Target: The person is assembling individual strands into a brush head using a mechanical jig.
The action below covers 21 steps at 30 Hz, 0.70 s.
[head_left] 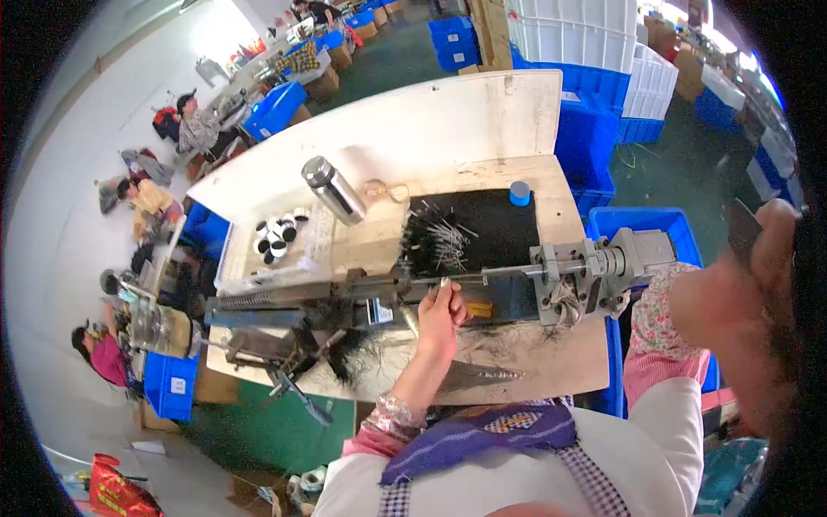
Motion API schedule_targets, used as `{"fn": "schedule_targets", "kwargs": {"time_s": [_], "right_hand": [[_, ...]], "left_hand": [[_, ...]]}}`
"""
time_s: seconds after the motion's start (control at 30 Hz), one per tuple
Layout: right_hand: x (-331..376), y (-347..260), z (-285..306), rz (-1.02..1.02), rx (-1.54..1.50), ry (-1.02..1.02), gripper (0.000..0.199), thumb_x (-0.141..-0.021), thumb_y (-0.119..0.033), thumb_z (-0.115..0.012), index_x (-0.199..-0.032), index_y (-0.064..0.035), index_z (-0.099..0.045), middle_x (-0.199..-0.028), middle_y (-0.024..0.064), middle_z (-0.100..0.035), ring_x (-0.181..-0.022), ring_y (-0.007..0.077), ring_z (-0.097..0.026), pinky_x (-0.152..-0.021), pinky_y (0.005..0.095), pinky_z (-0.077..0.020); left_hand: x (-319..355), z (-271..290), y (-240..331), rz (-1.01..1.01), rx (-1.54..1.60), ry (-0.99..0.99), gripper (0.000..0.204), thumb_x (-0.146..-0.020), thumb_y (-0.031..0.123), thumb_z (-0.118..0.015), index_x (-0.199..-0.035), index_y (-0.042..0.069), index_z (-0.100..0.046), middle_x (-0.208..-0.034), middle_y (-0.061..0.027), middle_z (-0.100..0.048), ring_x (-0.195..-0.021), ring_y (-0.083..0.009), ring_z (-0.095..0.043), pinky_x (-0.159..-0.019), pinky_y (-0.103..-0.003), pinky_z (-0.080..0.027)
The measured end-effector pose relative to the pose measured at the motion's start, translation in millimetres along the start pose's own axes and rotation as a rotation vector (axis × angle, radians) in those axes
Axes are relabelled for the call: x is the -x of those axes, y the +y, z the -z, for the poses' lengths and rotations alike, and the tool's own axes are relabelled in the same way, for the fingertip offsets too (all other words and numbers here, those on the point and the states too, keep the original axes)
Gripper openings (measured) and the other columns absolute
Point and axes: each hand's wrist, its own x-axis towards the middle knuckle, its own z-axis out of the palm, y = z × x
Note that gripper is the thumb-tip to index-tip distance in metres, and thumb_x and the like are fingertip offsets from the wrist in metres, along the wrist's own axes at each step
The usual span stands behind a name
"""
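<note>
My left hand is at the middle of the bench, thumb and fingers pinched together beside a metal rod of the bench machine. What the pinch holds, if anything, is too small to name. Raised at the far right, close to the camera and blurred, my right hand has its fingers curled around a dark thing with a thin pale tip, whose kind I cannot make out. Behind the left hand, a bundle of thin metal wires with dark bristles lies on a black mat.
A steel flask stands at the back, left of a blue cap. A clear tray holds several white-and-black cylinders. Loose dark bristles litter the front. Blue bins stand at right; people work at benches on the left.
</note>
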Motion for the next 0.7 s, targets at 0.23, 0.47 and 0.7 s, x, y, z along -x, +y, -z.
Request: {"fn": "schedule_targets", "kwargs": {"time_s": [0.23, 0.47, 0.7], "right_hand": [[9.2, -8.7, 17.7, -0.001, 0.124, -0.18, 0.018, -0.082, -0.019, -0.061, -0.094, -0.0075, -0.054, -0.084, 0.0068, -0.057, -0.075, 0.0223, -0.059, -0.072, 0.0285, -0.0488], [33.8, -54.4, -21.1, 0.025, 0.082, -0.362, 0.018, -0.083, -0.019, -0.061, -0.094, -0.0072, -0.055, -0.084, 0.0069, -0.058, -0.075, 0.022, -0.059, -0.071, 0.0286, -0.049], [-0.9, -43.1, -99.3, 0.002, 0.292, -0.394, 0.017, -0.083, -0.018, -0.06, -0.095, -0.0069, -0.055, -0.084, 0.0071, -0.058, -0.075, 0.0217, -0.059, -0.071, 0.0286, -0.0492]], "left_hand": [[-2.6, -0.3, -0.6, 0.061, 0.08, -0.063, 0.021, -0.098, 0.027, -0.05, -0.089, 0.008, -0.055, -0.061, 0.0059, -0.041, -0.047, -0.0071, -0.038, -0.055, -0.027, -0.043], [-1.3, -0.5, 3.2, 0.0, 0.152, -0.101, 0.018, -0.097, 0.023, -0.05, -0.09, 0.008, -0.055, -0.061, 0.0053, -0.041, -0.048, -0.0076, -0.039, -0.056, -0.028, -0.047], [-5.9, -1.9, -5.5, 0.073, 0.14, -0.05, 0.019, -0.097, 0.025, -0.051, -0.089, 0.007, -0.054, -0.06, 0.0053, -0.038, -0.046, -0.0087, -0.038, -0.054, -0.029, -0.045]]}}
